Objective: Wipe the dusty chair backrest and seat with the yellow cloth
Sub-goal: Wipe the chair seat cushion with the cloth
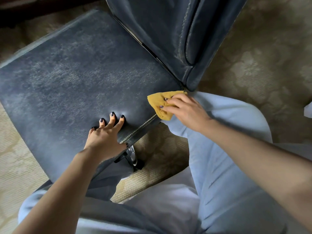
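Yellow fabric cloth (155,102) gripped in your right hand (183,109), three o'clock; left hand (104,137) splayed flat; dark-blue seat (67,73) and backrest (160,31) look mostly dusty.

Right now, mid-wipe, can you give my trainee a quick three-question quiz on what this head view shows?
1. True or false: the left hand holds the yellow cloth.
2. Where on the seat is the cloth? A, the middle; B, the corner by the backrest; C, the far edge.
3. Fill in: the left hand's spread fingers press on the ____.

Key: 1 false, the right hand holds it; 2 B; 3 seat.
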### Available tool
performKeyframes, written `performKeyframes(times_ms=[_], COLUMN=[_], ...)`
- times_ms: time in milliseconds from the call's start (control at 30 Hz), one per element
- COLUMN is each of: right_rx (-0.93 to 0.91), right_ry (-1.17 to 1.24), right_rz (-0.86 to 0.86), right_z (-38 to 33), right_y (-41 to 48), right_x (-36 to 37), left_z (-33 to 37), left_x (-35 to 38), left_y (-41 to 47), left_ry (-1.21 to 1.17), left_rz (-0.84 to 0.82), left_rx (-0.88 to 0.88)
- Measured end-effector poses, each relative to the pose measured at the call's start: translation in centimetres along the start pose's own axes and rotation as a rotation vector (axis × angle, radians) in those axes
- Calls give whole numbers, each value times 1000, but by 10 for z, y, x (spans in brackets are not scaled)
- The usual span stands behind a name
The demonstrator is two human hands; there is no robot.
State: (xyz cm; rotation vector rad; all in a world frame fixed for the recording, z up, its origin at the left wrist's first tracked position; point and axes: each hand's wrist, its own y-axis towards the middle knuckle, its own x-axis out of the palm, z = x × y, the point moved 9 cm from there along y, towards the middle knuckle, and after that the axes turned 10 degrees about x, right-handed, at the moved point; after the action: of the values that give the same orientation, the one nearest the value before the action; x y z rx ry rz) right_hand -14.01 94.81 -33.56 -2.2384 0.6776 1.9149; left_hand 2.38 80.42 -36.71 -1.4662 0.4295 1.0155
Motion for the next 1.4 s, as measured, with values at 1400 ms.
performKeyframes(times_ms=[1400], right_rx=[-296], right_ry=[145], right_rz=[24], right_z=[-38], right_y=[20], right_x=[4], left_z=[9], left_x=[9], left_y=[-5], left_ry=[2], left_rz=[-58], left_rx=[-53])
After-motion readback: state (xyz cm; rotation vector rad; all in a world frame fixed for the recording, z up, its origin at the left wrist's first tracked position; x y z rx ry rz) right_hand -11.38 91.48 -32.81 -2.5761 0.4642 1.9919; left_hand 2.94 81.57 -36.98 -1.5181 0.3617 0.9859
